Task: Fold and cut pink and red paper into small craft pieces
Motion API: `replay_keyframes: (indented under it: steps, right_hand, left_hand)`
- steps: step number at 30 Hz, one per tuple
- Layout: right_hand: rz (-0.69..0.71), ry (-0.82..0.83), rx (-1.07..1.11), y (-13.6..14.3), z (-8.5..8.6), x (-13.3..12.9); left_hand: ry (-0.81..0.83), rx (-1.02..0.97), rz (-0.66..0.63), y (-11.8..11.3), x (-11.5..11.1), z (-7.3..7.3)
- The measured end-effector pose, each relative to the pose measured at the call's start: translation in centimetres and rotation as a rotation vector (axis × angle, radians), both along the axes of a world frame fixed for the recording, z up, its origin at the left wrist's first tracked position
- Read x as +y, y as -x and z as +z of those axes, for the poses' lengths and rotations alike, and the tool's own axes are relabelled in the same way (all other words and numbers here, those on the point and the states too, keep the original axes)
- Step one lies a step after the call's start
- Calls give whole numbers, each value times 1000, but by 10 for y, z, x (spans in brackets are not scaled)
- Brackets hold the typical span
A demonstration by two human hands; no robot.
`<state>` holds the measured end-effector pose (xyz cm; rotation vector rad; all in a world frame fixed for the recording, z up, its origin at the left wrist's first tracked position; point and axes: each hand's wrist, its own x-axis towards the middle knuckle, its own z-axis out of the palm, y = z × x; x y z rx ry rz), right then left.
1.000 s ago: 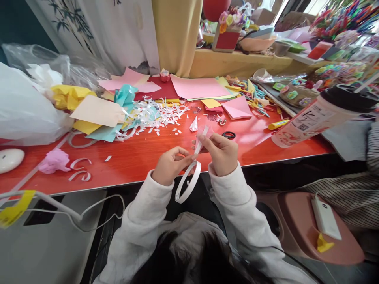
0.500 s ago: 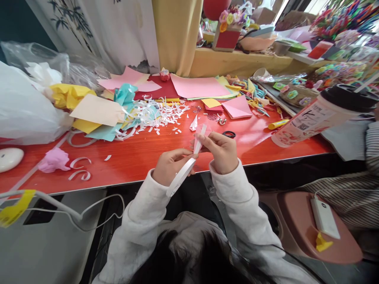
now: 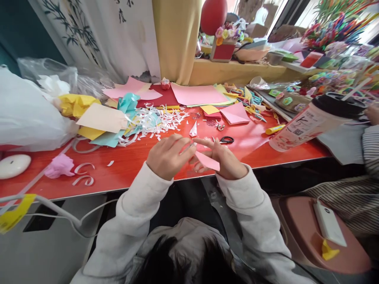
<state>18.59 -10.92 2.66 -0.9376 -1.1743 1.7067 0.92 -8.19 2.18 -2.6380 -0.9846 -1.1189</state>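
Note:
Just above the table's front edge, my two hands meet at the fingertips. A folded piece of pink paper [image 3: 208, 161] lies slanted across the fingers of my right hand [image 3: 229, 161], which holds it while the index finger stretches towards the left. My left hand [image 3: 167, 157] has its thumb and fingers pinched together at the paper's upper left end; what is between them is hidden. Black-handled scissors [image 3: 227, 139] lie behind my right hand, and a small folded pale-pink paper piece [image 3: 193, 129] sits beyond the fingertips.
Shredded white paper [image 3: 166, 121], pink sheets [image 3: 197, 94] and a pink square stack [image 3: 235, 113] cover the red table [image 3: 124, 173]. A lidded drink cup [image 3: 302, 122] stands at right, near another person's striped sleeve [image 3: 371, 144]. A white plastic bag [image 3: 32, 110] bulges at left.
The white strip that hung from my left hand is out of sight. The pink paper has turned and now slants down to the right. The scissors show more fully; the view has shifted slightly.

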Motion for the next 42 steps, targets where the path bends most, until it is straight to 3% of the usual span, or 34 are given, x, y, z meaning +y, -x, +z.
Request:
replay_keyframes:
  steps: [3,7,10,12,18,22,35,42]
  right_hand:
    - [-31,5,28,9,-6,-1]
    - [-138,-119,3,15,-23,-1]
    - [-169,-218,-58,16,-32,-4]
    - [-171,-235,-102,16,-34,-7]
    - [-223,-328,-251,17,-32,-17]
    - [-180,-336,-306,20,-34,-21]
    - [-166,-328,-348,27,-48,-19]
    - [-186,-363,-463,30,-46,-20]
  left_hand:
    - [118,-35,75,-5,-5,-12]
    - [657,-604,245,-5,-24,-29]
    - [1021,-746,119,-2,-34,-32]
    - [1132,-748,20,-1,-35,-32]
    - [1207,-826,-28,-7,-28,-33]
    - [1200,-862,-105,-9,-28,-31]
    - [1215,-1111,5,-15,-29,-34]
    - [1356,-1172,1,-13,-28,-35]
